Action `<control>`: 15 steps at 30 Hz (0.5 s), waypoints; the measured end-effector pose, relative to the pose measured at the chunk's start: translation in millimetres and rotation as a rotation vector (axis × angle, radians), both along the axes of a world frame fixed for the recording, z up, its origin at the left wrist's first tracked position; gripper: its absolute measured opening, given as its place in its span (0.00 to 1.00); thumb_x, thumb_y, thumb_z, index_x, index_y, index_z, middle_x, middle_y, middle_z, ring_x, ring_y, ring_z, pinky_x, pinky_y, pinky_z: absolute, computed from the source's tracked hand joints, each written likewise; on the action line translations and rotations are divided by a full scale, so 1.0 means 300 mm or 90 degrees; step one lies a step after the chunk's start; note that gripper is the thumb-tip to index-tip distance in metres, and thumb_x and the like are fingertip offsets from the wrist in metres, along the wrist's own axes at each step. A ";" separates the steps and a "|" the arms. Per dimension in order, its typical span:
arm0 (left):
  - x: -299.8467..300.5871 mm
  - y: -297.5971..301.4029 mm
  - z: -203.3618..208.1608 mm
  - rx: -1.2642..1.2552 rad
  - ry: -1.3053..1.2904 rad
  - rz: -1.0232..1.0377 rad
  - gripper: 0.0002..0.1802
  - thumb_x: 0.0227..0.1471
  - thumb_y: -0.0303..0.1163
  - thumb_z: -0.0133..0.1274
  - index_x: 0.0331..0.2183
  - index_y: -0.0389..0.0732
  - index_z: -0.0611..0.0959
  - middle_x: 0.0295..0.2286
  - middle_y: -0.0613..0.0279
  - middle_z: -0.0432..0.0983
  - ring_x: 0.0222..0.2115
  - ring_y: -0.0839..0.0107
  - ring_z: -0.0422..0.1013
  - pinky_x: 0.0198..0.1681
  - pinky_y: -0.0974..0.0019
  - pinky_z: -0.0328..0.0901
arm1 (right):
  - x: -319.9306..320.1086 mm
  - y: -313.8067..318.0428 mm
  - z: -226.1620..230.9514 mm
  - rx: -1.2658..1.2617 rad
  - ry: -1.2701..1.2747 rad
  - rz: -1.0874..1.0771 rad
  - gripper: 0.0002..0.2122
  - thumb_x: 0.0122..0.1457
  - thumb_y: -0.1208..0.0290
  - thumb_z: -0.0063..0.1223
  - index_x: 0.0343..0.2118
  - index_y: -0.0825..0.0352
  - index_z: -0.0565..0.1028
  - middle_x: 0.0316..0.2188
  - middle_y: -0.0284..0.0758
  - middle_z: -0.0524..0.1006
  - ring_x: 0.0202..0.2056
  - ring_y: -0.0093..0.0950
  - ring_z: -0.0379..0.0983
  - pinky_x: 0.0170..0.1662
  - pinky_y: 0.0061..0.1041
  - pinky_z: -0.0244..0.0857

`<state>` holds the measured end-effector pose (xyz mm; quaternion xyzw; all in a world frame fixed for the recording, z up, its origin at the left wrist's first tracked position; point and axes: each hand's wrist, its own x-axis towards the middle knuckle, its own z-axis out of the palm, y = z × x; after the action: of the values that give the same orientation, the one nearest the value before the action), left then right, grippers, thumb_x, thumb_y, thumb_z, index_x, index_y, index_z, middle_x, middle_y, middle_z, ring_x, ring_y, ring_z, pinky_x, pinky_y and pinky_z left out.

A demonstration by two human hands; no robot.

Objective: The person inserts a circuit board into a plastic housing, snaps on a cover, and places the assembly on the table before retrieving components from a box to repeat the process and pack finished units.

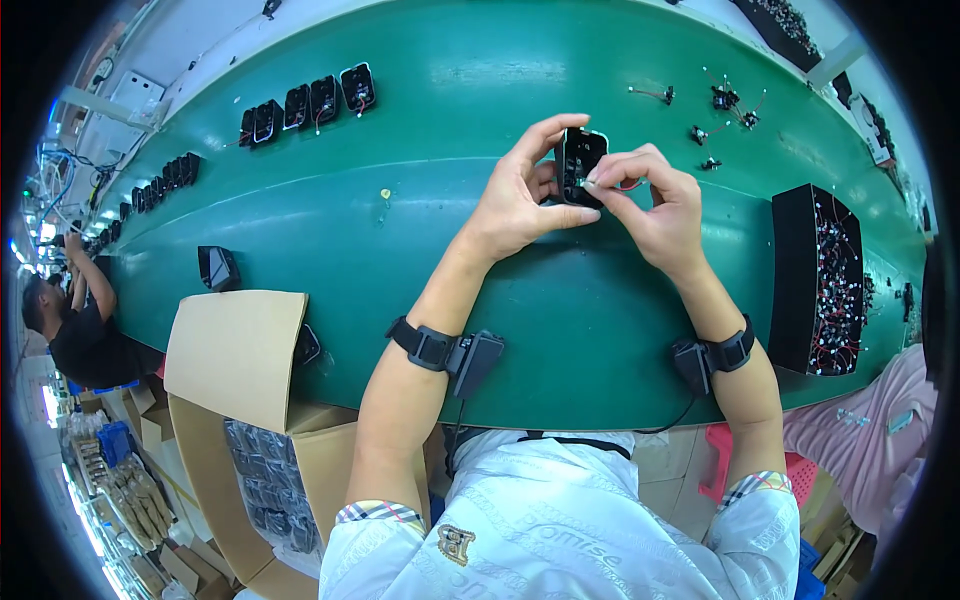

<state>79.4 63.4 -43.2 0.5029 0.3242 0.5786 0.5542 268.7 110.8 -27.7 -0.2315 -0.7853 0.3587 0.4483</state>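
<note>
Past my pale shirt (570,530), my left hand (508,205) clasps a likely half-wired housing (582,158), my right hand (662,208) pinches a red wire (632,187), five seemingly finished units (297,107) near the tabletop's (560,330) far edge.

A red wire (632,186) runs in under the right hand (662,205), and the fingertips cover its end from me. The black housing (580,150) hides some fingers of the left hand (515,205). Over here, a cardboard flap (235,345) blocks most of a dark piece (308,345). Parts heaped in the black bin (793,280) are too tiny to tell apart; the person in pink (850,430) is cut off at the right rim.
</note>
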 end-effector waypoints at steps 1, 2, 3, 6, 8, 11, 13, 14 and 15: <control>0.000 -0.003 0.003 -0.004 -0.001 0.000 0.51 0.33 0.16 0.70 0.61 0.45 0.67 0.51 0.59 0.66 0.44 0.71 0.73 0.49 0.65 0.73 | 0.000 -0.003 0.002 -0.004 -0.001 0.000 0.06 0.50 0.85 0.63 0.31 0.70 0.79 0.35 0.36 0.82 0.38 0.24 0.75 0.41 0.22 0.69; -0.001 -0.002 0.003 0.005 -0.016 -0.007 0.51 0.34 0.16 0.69 0.61 0.45 0.67 0.51 0.59 0.66 0.45 0.71 0.73 0.50 0.65 0.73 | -0.001 -0.001 0.005 0.017 0.002 0.004 0.07 0.50 0.86 0.63 0.30 0.70 0.78 0.34 0.36 0.82 0.38 0.25 0.75 0.41 0.23 0.69; -0.001 -0.005 0.003 0.014 -0.032 -0.015 0.51 0.34 0.15 0.69 0.61 0.45 0.67 0.51 0.58 0.66 0.45 0.71 0.73 0.50 0.65 0.73 | -0.001 -0.004 0.004 0.038 0.006 0.009 0.07 0.49 0.87 0.63 0.30 0.69 0.78 0.34 0.37 0.82 0.38 0.25 0.75 0.41 0.23 0.69; 0.003 -0.002 0.006 0.011 -0.029 -0.010 0.51 0.34 0.15 0.69 0.61 0.45 0.67 0.51 0.58 0.66 0.46 0.71 0.72 0.51 0.65 0.73 | -0.002 0.001 -0.005 0.041 0.014 0.010 0.08 0.49 0.88 0.63 0.30 0.69 0.78 0.34 0.37 0.82 0.38 0.26 0.75 0.41 0.23 0.69; 0.002 -0.003 0.003 0.011 -0.026 -0.009 0.51 0.34 0.16 0.69 0.61 0.44 0.67 0.51 0.58 0.66 0.46 0.71 0.72 0.51 0.65 0.73 | -0.005 -0.001 -0.008 0.034 0.022 0.013 0.08 0.49 0.88 0.63 0.30 0.69 0.78 0.34 0.37 0.82 0.38 0.26 0.75 0.41 0.23 0.69; -0.001 0.007 -0.002 0.013 -0.025 -0.011 0.50 0.34 0.16 0.69 0.60 0.45 0.67 0.51 0.59 0.66 0.46 0.72 0.72 0.50 0.66 0.73 | -0.006 0.002 -0.009 0.029 0.015 0.003 0.08 0.49 0.87 0.63 0.30 0.69 0.78 0.34 0.37 0.82 0.38 0.26 0.75 0.41 0.23 0.69; 0.003 -0.003 -0.003 0.013 -0.007 -0.010 0.50 0.34 0.15 0.69 0.60 0.46 0.68 0.51 0.59 0.65 0.45 0.72 0.72 0.49 0.67 0.73 | -0.001 -0.008 -0.016 0.008 0.014 -0.002 0.08 0.50 0.87 0.63 0.30 0.69 0.78 0.34 0.37 0.82 0.38 0.25 0.75 0.42 0.23 0.69; 0.002 -0.004 -0.002 0.009 -0.009 -0.011 0.50 0.34 0.15 0.69 0.60 0.46 0.68 0.51 0.59 0.65 0.45 0.72 0.72 0.49 0.67 0.73 | -0.002 -0.009 -0.016 0.004 0.013 -0.003 0.08 0.50 0.87 0.63 0.30 0.69 0.78 0.34 0.37 0.82 0.38 0.25 0.75 0.42 0.23 0.69; -0.003 0.000 0.001 0.011 -0.001 -0.008 0.50 0.33 0.15 0.69 0.60 0.46 0.68 0.51 0.60 0.65 0.44 0.73 0.72 0.49 0.67 0.73 | -0.007 -0.005 -0.007 0.008 0.014 -0.001 0.07 0.50 0.87 0.63 0.30 0.69 0.78 0.34 0.37 0.81 0.38 0.25 0.75 0.42 0.23 0.69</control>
<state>78.5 63.4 -43.0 0.5090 0.3156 0.5785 0.5537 266.5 109.3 -29.9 -0.2251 -0.7826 0.3559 0.4585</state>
